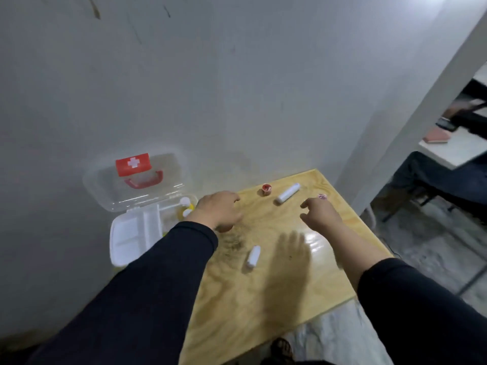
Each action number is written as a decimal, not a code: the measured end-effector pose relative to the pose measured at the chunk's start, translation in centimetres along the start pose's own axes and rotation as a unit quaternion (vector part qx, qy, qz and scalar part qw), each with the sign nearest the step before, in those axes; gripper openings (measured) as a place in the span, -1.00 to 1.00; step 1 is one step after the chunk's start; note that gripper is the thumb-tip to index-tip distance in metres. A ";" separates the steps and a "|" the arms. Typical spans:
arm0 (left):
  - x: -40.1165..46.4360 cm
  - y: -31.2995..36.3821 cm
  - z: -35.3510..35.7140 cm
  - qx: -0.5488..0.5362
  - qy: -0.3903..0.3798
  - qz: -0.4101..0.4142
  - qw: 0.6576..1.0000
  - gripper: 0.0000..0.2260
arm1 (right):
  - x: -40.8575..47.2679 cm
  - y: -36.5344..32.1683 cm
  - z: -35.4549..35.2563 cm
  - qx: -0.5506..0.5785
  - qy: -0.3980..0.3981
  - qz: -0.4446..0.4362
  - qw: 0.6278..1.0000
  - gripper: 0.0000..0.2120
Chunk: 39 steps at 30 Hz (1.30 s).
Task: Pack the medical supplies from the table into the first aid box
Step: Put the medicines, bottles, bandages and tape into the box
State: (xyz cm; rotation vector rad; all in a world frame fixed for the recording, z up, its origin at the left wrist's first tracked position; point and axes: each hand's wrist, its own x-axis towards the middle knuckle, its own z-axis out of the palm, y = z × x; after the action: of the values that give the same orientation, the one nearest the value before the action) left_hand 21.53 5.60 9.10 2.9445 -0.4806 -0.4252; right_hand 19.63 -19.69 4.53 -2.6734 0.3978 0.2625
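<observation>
The first aid box (pixel 126 241) stands open at the table's left edge, its clear lid (pixel 137 180) with a red cross label leaning on the wall. A white divider tray lies in it, and yellow bottles with white caps (pixel 185 206) stand at its far right. On the wooden table (pixel 250 299) lie a long white tube (pixel 288 192), a short white tube (pixel 253 256), a small red pot (pixel 266 189) and a small pink item (pixel 322 197). My left hand (pixel 220 209) hovers beside the box, fingers curled, holding nothing. My right hand (pixel 320 214) hovers open, just short of the pink item.
A grey wall runs behind the table and box. A white pillar (pixel 411 114) rises at the right, with another white table (pixel 448 151) and dark chairs beyond it. The table's right and near edges drop to a concrete floor.
</observation>
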 end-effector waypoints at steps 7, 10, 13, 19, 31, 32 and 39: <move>4.2 5.5 3.4 -0.020 -0.076 0.008 0.997 -0.52 | -0.1 9.1 0.6 -0.016 0.022 0.112 0.993 -0.66; 5.4 6.5 4.1 -0.021 -0.086 0.014 0.996 -0.52 | 0.2 9.7 1.8 0.012 0.012 0.117 0.993 -0.64; 6.3 6.9 4.5 -0.015 -0.091 0.015 0.996 -0.52 | 1.2 8.8 2.4 0.029 -0.002 0.089 0.996 -0.63; 8.5 6.9 4.9 -0.028 -0.089 -0.022 0.995 -0.50 | 6.0 4.2 1.7 0.113 -0.011 0.029 0.993 -0.60; 10.1 5.0 5.2 -0.042 -0.070 -0.074 0.994 -0.53 | 14.1 -2.0 2.7 0.117 -0.048 0.142 0.982 -0.48; 10.0 5.0 5.2 -0.042 -0.072 -0.075 0.994 -0.53 | 14.2 -2.3 2.8 0.098 -0.058 0.131 0.985 -0.50; 9.1 5.0 4.7 -0.034 -0.078 -0.063 0.994 -0.52 | 12.6 -2.4 3.2 0.039 -0.053 0.070 0.995 -0.57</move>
State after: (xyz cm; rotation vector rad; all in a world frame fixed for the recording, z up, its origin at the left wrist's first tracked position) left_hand 27.01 -2.46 3.11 2.8982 -0.2908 -0.6764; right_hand 31.82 -19.14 -0.46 -2.5470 0.5507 0.4190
